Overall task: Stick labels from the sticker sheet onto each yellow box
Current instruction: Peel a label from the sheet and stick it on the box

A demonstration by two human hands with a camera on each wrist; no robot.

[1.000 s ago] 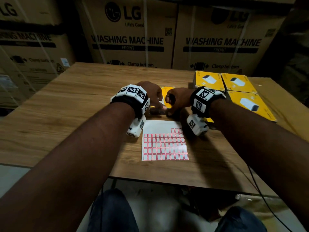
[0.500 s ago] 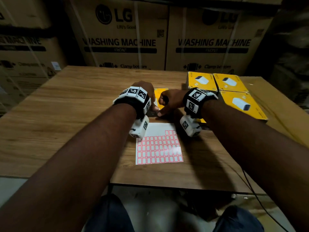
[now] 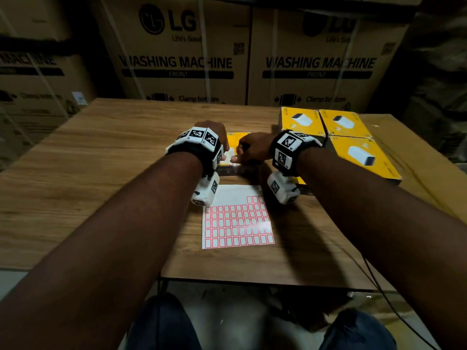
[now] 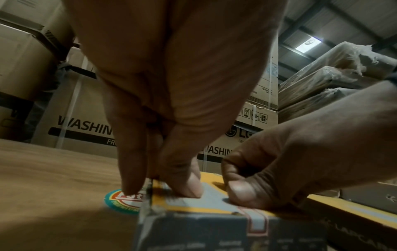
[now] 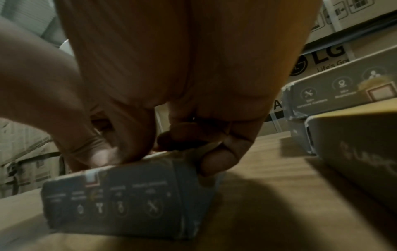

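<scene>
On the wood-grain table (image 3: 101, 157), walled in by LG washing-machine cartons (image 3: 177, 59), both hands clasp a yellow box (image 3: 237, 140): left hand (image 3: 214, 135) and right hand (image 3: 252, 150) curl over its edges. Nearer lies the sticker sheet (image 3: 237, 223).

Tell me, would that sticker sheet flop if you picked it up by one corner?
Probably yes. The sticker sheet looks paper-thin and lies flat on the table, so it would likely droop. It also looks light, so a nudge might slide it.
</scene>
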